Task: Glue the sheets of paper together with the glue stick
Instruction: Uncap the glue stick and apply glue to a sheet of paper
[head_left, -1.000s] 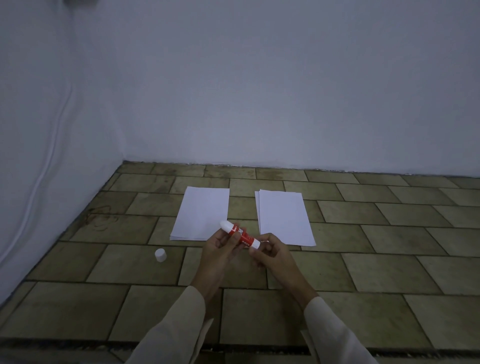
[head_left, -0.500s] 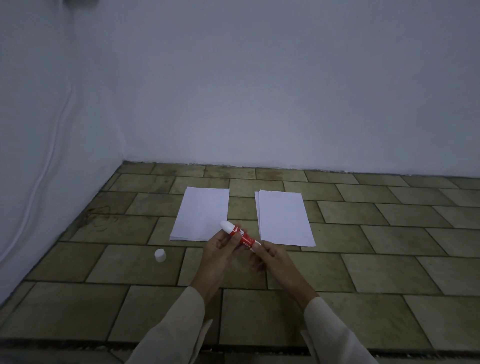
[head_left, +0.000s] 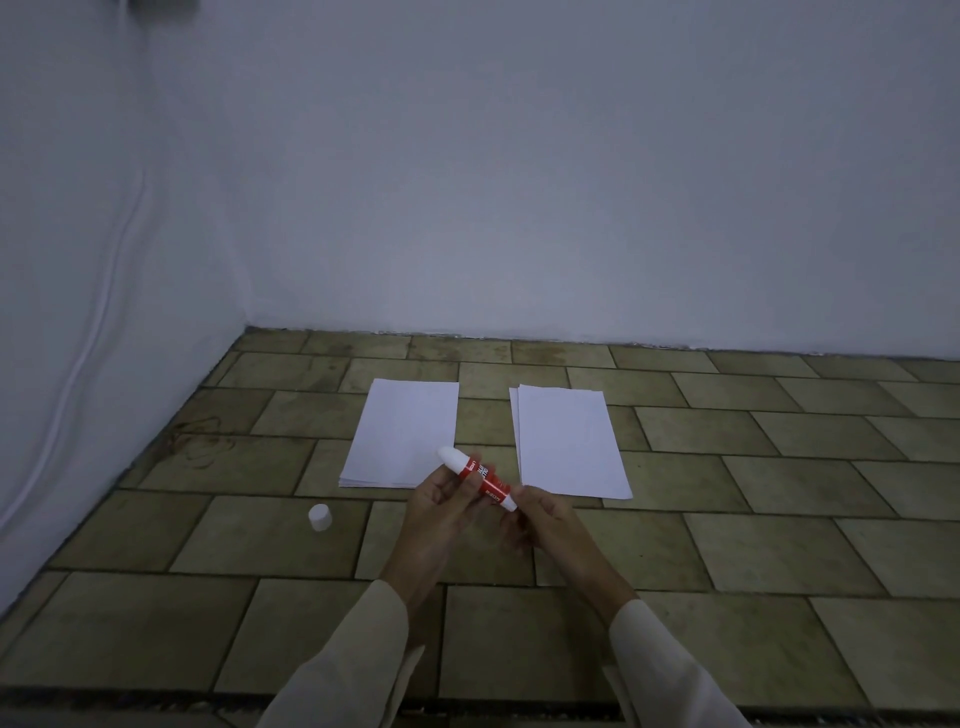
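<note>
Spanning both hands, glue stick (head_left: 480, 478): left hand (head_left: 441, 501) mid-barrel, right hand (head_left: 540, 522) at base.

The glue stick (head_left: 480, 479) in my hands looks like glossy red-and-white plastic; its cap (head_left: 319, 517) (near left) is smooth white plastic. Both paper stacks (head_left: 402, 434) are matt, the floor tiles (head_left: 779, 540) dull and stone-like.

Left hand (head_left: 441, 501) fingers curled in a grip, right hand (head_left: 540, 519) pinching, both wrists close
</note>
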